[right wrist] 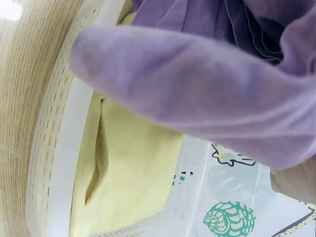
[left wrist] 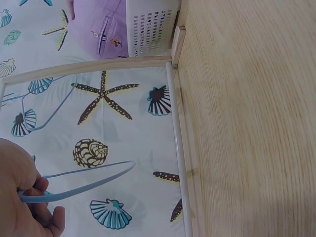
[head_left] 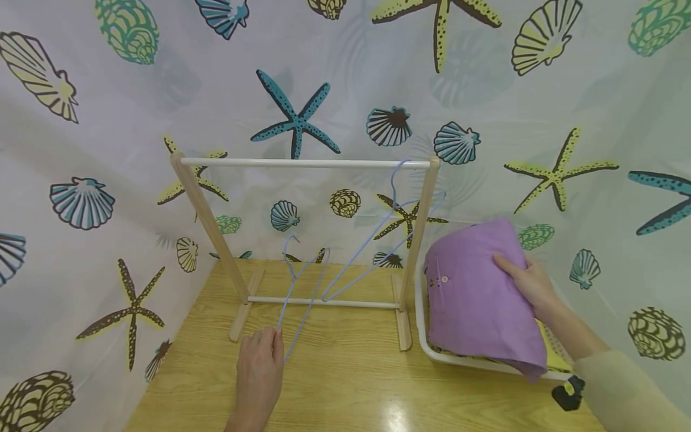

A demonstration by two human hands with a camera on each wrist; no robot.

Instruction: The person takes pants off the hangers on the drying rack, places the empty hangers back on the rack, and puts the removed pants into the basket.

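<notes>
My left hand [head_left: 260,366] grips a light blue clothes hanger [left wrist: 79,191] by one end, in front of the rack; its hook points up and away. My right hand [head_left: 529,282] holds a purple garment [head_left: 480,294] by its upper right edge, with the thumb on the near face. A button and a small embroidered mark show on the garment's left part. It hangs over the white laundry basket [head_left: 420,318] and covers most of the opening. In the right wrist view, a fold of purple cloth hides most of the right hand.
A wooden rack with a white top bar [head_left: 302,163] stands on the wood-grain table [head_left: 345,372]. A second blue hanger [head_left: 394,192] hangs at the bar's right end. Yellow cloth [right wrist: 138,158] lies in the basket. A curtain with starfish and shells surrounds the table.
</notes>
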